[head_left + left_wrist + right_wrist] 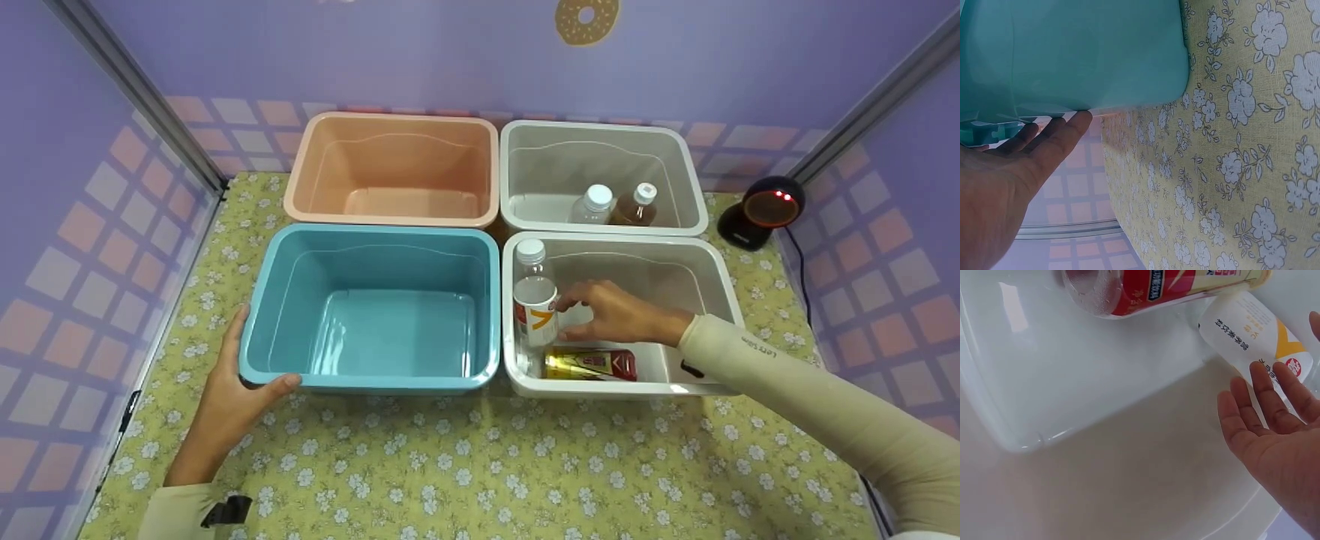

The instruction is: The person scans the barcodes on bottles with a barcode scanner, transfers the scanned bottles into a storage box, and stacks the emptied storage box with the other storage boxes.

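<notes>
My left hand point(236, 390) rests against the front left corner of a blue plastic tub point(259, 300). Its fingers lie straight along the outer side, and its thumb touches the front rim. Inside the front white tub point(731, 300) is my right hand point(600, 311), thumb and fingers parted, holding nothing. Just left of it stands a clear bottle with a white cap and a white-and-yellow label point(537, 315). A red-and-yellow labelled bottle point(589, 364) lies on its side near the tub's front wall. In the right wrist view, my fingers point(1266, 391) overlap the white label.
Behind stand an orange tub point(296, 172) and a second pale tub point(694, 187). That pale tub holds a white-capped clear bottle point(598, 201) and a brown drink bottle point(637, 210). A black device with red lights point(761, 214) stands at the right on the floral tablecloth point(450, 465).
</notes>
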Demonstrator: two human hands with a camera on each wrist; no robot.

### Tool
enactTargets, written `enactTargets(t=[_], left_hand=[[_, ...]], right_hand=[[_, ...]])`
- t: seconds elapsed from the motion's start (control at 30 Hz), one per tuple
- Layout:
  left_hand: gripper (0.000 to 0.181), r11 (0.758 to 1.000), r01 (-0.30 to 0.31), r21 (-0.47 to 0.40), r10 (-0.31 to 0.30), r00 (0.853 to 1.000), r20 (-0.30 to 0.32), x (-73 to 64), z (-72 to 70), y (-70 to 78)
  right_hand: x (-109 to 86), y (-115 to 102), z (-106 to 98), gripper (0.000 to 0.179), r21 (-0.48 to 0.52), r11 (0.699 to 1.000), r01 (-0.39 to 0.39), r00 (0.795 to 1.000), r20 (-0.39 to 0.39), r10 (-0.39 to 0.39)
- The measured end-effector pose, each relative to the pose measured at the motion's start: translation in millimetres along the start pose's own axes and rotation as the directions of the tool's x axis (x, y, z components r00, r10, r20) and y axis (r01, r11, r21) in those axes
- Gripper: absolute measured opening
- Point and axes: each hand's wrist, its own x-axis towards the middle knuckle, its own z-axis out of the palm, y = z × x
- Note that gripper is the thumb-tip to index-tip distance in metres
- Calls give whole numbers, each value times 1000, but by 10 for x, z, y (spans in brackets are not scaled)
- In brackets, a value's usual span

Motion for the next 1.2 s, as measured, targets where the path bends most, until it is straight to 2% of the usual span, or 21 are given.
enactTargets(t=[0.3,0.5,0.9,1.1,1.2], left_hand=[[120,999,-2,-41,2,1000,-1,-7,9,1],[120,1000,3,-26,-4,1000,-4,-4,6,1],[120,1000,18,10,-18,1000,3,-3,-11,-10],[122,999,27,34,-27,1000,-4,1,-16,-15],[122,1000,20,19,-20,1000,-3,-1,-10,-7]], right_hand=[[-14,13,43,40,28,999,-37,998,58,35],[-30,26,78,44,22,998,-58,993,107,56],[-29,43,127,42,26,999,-29,986,162,24],[-20,46,137,42,21,998,-55,978,203,49],[-13,60,136,43,15,998,-54,969,244,48]])
